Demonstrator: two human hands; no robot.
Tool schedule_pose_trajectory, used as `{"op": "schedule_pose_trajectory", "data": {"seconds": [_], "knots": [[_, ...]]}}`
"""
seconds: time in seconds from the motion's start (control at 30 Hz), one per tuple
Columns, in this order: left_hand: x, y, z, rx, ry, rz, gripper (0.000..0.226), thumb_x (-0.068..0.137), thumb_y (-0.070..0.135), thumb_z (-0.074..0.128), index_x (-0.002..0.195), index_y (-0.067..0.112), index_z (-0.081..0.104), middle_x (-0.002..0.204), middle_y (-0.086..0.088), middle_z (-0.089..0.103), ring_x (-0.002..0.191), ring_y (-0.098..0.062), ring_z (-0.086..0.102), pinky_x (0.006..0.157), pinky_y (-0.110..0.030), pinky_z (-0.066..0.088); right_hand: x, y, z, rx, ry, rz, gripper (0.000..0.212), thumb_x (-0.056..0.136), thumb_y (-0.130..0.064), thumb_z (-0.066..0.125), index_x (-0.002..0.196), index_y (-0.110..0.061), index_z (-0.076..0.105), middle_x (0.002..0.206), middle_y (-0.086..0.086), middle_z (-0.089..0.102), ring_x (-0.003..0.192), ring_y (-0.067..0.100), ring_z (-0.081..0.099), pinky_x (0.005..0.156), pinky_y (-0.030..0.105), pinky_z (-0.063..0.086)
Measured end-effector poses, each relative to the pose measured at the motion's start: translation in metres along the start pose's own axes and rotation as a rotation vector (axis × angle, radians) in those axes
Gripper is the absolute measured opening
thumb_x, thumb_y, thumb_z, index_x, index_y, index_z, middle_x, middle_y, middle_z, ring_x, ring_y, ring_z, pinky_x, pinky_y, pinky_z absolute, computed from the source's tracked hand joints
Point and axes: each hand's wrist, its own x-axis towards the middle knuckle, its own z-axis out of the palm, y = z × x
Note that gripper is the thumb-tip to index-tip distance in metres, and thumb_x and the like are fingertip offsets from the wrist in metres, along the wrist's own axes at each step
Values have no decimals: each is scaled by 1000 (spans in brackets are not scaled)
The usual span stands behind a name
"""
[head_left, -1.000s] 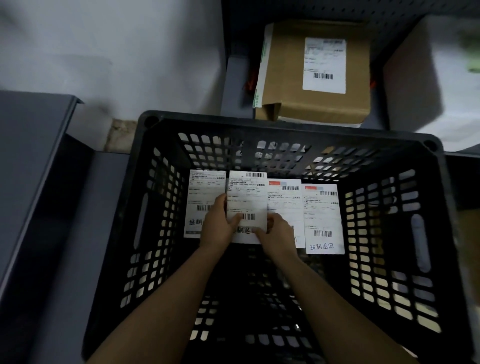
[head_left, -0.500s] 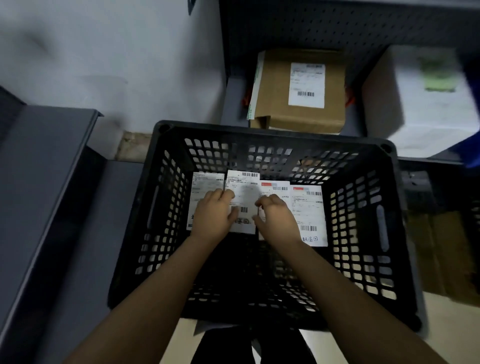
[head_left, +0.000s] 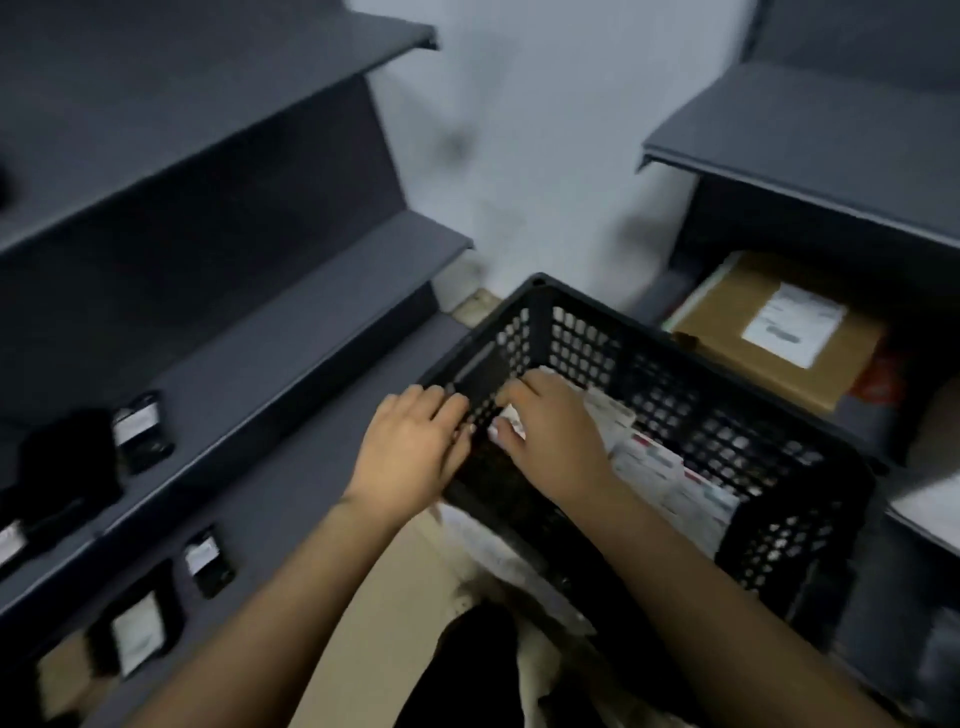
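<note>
Down between grey shelves (head_left: 270, 364), every label was too blurred to read: the one white label (head_left: 790, 332) on the one brown cardboard box (head_left: 722, 317) showed only grey smears, and the printed sheets (head_left: 655, 470) lying in the one black crate (head_left: 582, 332) showed red and dark bands but no legible words. These sheets overlapped, so their number could not be told. At least three small black packets (head_left: 143, 434), each with a white label, lay on the shelves to the left. The left hand (head_left: 415, 449) was outside the crate with its fingers close together against the left wall near the rim; whether they hooked round it could not be told. The right hand (head_left: 553, 434) reached inside the crate, fingers curled, pinching a white slip (head_left: 511, 420) just inside that same wall.
</note>
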Motion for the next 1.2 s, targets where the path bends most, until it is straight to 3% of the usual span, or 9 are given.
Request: {"op": "schedule_pose_trajectory", "data": {"seconds": [0.2,0.47,0.7,1.0,1.2], "knots": [[-98,-29,-81,180,64,-356,18,89,29,56,95,13,62,83,-5,56,77,-29,54,64,-40,42,0,-104,6,102,-89,-366,19,80,-18,74,96,-13,65,93,5,59,87,25,57,76,38,51],[-261,-47,-204,483,177,-757,21,85,28,58,96,11,62,82,-5,56,76,-29,54,63,-39,42,-31,-288,17,269,-258,-838,20,89,-23,65,108,-16,63,107,0,57,103,21,52,88,33,43],[-397,-37,-296,685,212,-1027,24,86,27,60,102,9,64,91,-5,59,84,-27,56,71,-36,43,-90,-435,26,368,-382,-1182,28,94,-25,60,121,-18,57,117,-2,53,112,19,47,97,32,38],[-545,-62,-381,786,202,-1152,33,85,26,67,112,9,62,105,-8,62,97,-28,59,80,-39,49,-167,-612,52,375,-378,-1347,35,92,-27,61,125,-22,52,121,-3,49,114,18,46,100,33,38],[-632,-100,-430,856,201,-1196,29,81,22,71,105,9,63,102,-7,61,91,-27,58,75,-37,48,-208,-719,81,385,-384,-1386,34,92,-25,60,124,-21,52,121,-2,49,112,18,46,99,33,39]]}}
